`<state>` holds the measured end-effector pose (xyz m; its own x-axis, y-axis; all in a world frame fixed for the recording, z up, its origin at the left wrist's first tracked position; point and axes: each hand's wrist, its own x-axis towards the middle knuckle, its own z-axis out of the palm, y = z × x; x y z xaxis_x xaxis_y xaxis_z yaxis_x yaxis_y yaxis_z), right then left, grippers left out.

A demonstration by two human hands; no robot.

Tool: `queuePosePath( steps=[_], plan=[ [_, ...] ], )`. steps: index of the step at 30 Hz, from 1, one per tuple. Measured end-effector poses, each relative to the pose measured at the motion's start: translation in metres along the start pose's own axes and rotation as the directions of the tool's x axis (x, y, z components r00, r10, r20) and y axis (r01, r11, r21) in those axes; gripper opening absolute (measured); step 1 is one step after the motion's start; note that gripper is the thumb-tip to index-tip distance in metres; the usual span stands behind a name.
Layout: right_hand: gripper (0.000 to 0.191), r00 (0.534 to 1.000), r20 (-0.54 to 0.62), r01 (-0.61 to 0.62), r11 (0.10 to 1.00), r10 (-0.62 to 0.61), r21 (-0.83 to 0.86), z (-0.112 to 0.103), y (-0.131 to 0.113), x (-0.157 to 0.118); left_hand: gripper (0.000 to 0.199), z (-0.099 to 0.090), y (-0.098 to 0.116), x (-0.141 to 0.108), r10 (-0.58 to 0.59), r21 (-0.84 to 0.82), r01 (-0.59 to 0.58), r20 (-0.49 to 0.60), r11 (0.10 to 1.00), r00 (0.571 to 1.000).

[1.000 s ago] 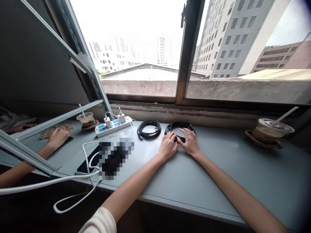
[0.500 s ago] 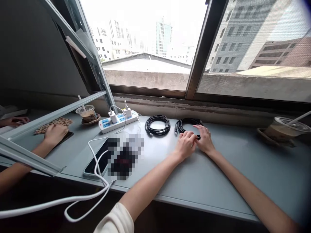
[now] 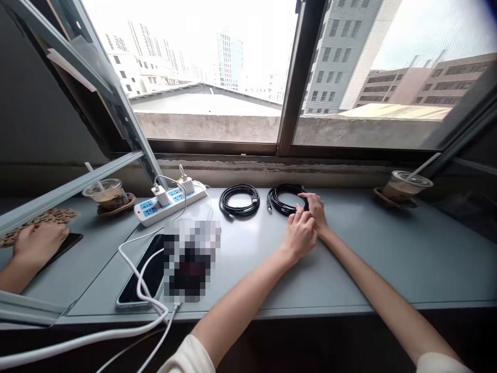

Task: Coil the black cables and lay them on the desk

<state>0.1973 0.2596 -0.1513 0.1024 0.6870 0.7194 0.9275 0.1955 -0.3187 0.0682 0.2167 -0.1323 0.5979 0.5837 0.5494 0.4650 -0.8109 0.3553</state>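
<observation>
Black and ring-shaped, the coiled cable (image 3: pixel 274 199) lies just right of the frame's centre, up and left of the left hand (image 3: pixel 300 236). I see the right hand (image 3: pixel 317 210) nearer, fingers at the cable's right edge; whether either hand grips anything, I cannot tell.

Wearing cream here, with a softly creased left sleeve (image 3: pixel 188 356) at bottom centre-left and a matching right sleeve (image 3: pixel 438 363) low at bottom right! Showing slim bare forearms (image 3: pixel 240 298), tapering towards the wrists (image 3: pixel 289 254), into an ungloved left hand (image 3: pixel 301 234) and right hand (image 3: pixel 317 211).
</observation>
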Motion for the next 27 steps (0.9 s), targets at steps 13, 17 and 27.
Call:
queuePosePath(
  steps=[13, 17, 27],
  plan=[
    [0.026, 1.000, 0.030, -0.003, 1.000, 0.003, -0.015, -0.013, -0.004, 0.000, 0.014, -0.005, 0.007, 0.005, 0.139, 0.020, -0.142, 0.109, 0.990, 0.984],
    [0.023, 0.999, 0.044, 0.005, 1.000, -0.005, 0.016, -0.012, -0.004, 0.000, 0.015, -0.008, 0.008, 0.006, 0.133, 0.071, -0.142, 0.120, 0.987, 0.984],
    [0.018, 0.986, 0.167, -0.024, 0.996, 0.010, 0.082, -0.013, 0.005, 0.004, 0.017, -0.006, 0.004, 0.014, 0.121, 0.148, -0.145, 0.160, 0.978, 0.980]
  ],
)
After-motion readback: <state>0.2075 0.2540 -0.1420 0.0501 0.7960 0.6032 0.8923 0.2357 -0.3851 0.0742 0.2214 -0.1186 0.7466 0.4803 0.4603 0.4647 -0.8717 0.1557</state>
